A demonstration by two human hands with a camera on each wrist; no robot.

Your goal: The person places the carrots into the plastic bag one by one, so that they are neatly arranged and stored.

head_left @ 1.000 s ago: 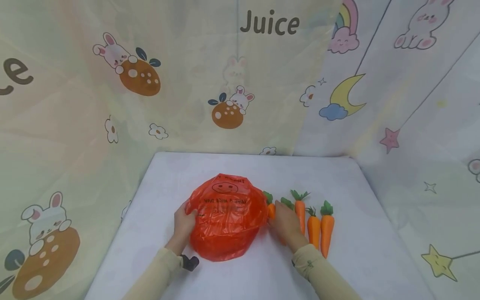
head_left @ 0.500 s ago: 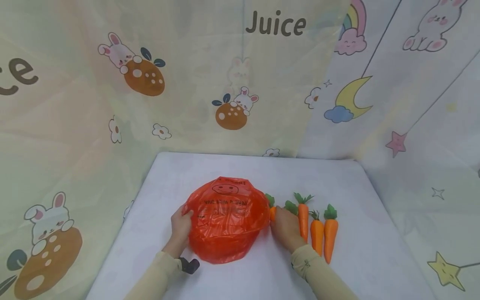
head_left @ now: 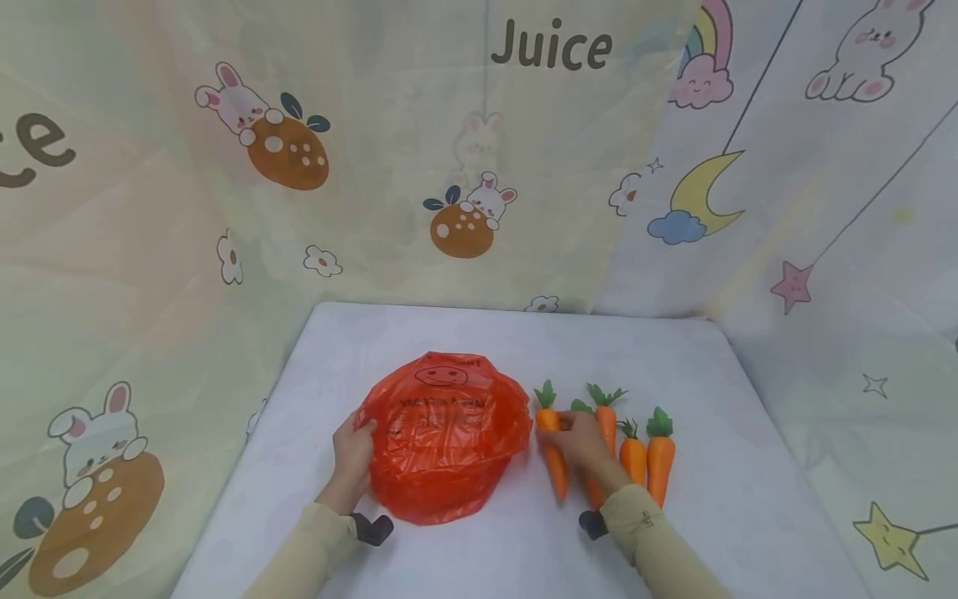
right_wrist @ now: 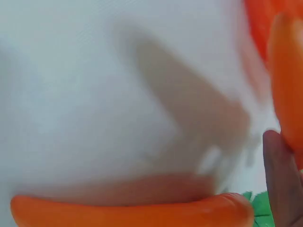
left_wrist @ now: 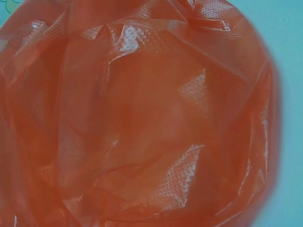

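Note:
My left hand (head_left: 353,460) grips the left edge of a red plastic bag (head_left: 441,453), which has a printed face and lettering. In the left wrist view the crinkled bag (left_wrist: 142,113) fills most of the picture, and my left fingers are hidden. Just right of the bag, my right hand (head_left: 586,443) pinches an orange carrot (head_left: 554,457) with a green leafy top. Seen from the right wrist, this carrot (right_wrist: 289,80) is held between fingers above the white surface, with a shadow below. Another carrot (right_wrist: 132,215) lies beneath that hand.
Right of the held carrot, several more carrots lie side by side, among them a rightmost carrot (head_left: 661,466) and a shorter-looking carrot (head_left: 633,459). The white table (head_left: 718,532) is bounded by a printed cloth backdrop (head_left: 374,150) behind and at both sides.
My right hand has drawn back a little to the right and its carrot now shows nearly whole beside the bag. My left hand and the bag have shifted slightly left.

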